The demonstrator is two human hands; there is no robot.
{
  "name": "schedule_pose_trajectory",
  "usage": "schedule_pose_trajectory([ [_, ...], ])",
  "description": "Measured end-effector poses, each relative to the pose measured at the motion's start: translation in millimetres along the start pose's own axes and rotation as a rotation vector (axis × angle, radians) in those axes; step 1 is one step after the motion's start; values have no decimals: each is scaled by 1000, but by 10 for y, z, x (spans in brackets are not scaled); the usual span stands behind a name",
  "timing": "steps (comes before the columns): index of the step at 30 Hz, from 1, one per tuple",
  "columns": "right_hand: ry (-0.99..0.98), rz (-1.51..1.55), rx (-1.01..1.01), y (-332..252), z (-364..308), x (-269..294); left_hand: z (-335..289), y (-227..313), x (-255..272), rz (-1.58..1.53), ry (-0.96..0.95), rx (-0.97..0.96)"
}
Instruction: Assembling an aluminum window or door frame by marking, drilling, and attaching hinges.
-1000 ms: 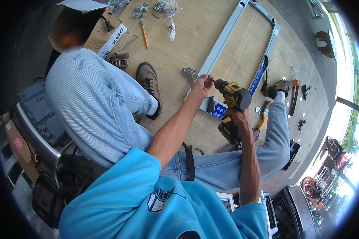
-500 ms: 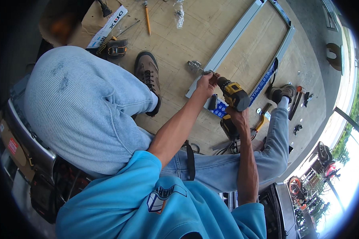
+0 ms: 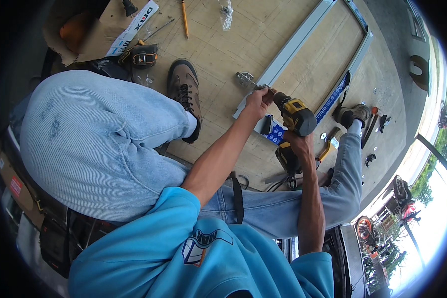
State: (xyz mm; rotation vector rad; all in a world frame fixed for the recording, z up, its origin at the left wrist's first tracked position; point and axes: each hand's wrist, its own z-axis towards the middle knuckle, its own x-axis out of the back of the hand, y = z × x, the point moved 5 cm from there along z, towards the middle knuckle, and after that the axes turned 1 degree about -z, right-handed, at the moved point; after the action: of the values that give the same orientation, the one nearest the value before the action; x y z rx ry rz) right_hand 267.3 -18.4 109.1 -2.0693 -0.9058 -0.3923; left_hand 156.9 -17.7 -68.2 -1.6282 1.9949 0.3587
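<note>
My right hand [image 3: 301, 144] is wrapped round the handle of a yellow and black cordless drill [image 3: 298, 115], whose nose points to the upper left. At the near left corner of a grey metal frame [image 3: 289, 52], the fingers of my left hand [image 3: 257, 102] are pinched just ahead of the drill's nose. A small shiny metal bracket [image 3: 245, 78] sticks out from those fingertips past the frame's outer side. The fingers partly hide the bracket's inner end and the drill's tip. Blue printed film [image 3: 274, 133] covers part of the frame's near end.
A pencil [image 3: 185, 19], a clear plastic bag [image 3: 226, 15] and a tape measure [image 3: 145, 55] lie on the board [image 3: 213, 54]. Torn cardboard [image 3: 92, 42] is at upper left. Beside my right shoe [image 3: 352, 115] lie a hammer [image 3: 370, 128] and a yellow-handled tool [image 3: 325, 150].
The view has shifted slightly, showing more cardboard at upper left. Both hands and the drill stay at the same frame corner.
</note>
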Motion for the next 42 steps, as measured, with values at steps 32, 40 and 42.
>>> schedule_pose_trajectory([
  [32, -60, -101, 163, -198, 204, 36, -459, 837, -298, 2208, -348, -1382],
  [40, -3, -255, 96, -90, 169, -13, -459, 805, -282, 2259, -295, -1373],
  [42, -15, -302, 42, -160, 177, -50, -438, 821, -233, 2267, -285, -1353],
])
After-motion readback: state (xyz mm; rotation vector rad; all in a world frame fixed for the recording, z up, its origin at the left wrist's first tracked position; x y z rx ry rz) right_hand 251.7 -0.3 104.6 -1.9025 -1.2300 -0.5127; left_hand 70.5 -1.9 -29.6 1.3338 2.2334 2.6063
